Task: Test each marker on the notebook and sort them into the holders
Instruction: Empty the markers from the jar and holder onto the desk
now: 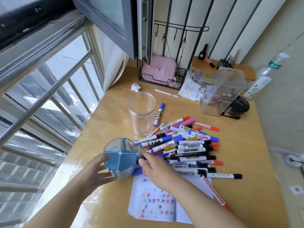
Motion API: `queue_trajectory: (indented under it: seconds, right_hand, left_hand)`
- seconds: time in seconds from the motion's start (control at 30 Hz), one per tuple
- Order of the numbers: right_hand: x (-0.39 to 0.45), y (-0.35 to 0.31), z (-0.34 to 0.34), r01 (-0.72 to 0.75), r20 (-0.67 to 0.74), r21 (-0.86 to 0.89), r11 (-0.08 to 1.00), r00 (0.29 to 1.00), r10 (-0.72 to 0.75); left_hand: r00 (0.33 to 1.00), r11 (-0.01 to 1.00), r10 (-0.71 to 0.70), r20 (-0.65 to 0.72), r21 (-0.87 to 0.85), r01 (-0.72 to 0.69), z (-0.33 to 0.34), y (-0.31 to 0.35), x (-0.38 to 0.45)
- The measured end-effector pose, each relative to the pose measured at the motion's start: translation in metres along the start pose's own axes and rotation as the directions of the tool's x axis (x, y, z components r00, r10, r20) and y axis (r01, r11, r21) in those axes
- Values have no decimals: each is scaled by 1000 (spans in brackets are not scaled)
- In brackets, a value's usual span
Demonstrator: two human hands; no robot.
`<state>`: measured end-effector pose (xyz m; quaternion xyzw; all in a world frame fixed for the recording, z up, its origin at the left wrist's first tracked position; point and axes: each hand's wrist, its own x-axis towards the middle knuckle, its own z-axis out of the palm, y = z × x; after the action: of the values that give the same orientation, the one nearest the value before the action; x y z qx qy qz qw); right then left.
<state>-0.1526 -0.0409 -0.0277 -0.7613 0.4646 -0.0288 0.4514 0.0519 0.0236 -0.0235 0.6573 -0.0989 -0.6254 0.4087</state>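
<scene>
The left hand (96,172), fingers spread, rests against one blue holder (120,159) (four compartments), with one clear jar (141,112) standing behind it. The right hand (156,170) reaches into the marker pile (185,145), fingertips hidden, so its grip cannot be told. One notebook (156,203) lies beneath, partly under the pile.

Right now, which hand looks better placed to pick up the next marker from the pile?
The right hand, probably. Its fingers already reach the near edge of the marker pile, just above the notebook. The left hand rests against the blue divided holder, on the side away from the markers.
</scene>
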Motion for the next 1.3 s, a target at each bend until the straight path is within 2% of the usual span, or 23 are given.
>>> queue_trajectory:
  seconds: [0.1, 0.13, 0.2, 0.33, 0.67, 0.83, 1.03, 1.3]
  right_hand:
    - [5, 16, 10, -17, 84, -253, 967, 996, 40]
    - [6, 21, 16, -34, 127, -270, 962, 989, 71]
    - [12, 27, 27, -85, 160, -197, 977, 980, 118]
    - [25, 31, 31, -182, 76, -30, 983, 980, 184]
    - [47, 39, 12, -268, 27, 42, 963, 963, 267]
    - [43, 38, 6, -305, 55, 191, 933, 952, 300]
    - [17, 38, -9, -215, -44, 414, 884, 966, 256]
    - [-29, 73, -22, -277, -135, 441, 854, 920, 368]
  left_hand:
    - [999, 996, -8, -47, -95, 4, -5, 2, 7]
    - [998, 994, -3, -59, -112, -4, -8, 4, 7]
    - [997, 994, 4, -75, -110, -12, -13, 7, 10]
    - [997, 998, -9, -83, -57, 4, -20, 7, 16]
    - [998, 998, -46, 32, -40, 47, 7, 3, 24]
    - [997, 998, -46, 63, -39, 48, 28, 3, 31]
    - [998, 1000, -19, 65, 2, 19, 42, 3, 44]
    - [999, 996, 19, -29, 84, -17, 47, 2, 47]
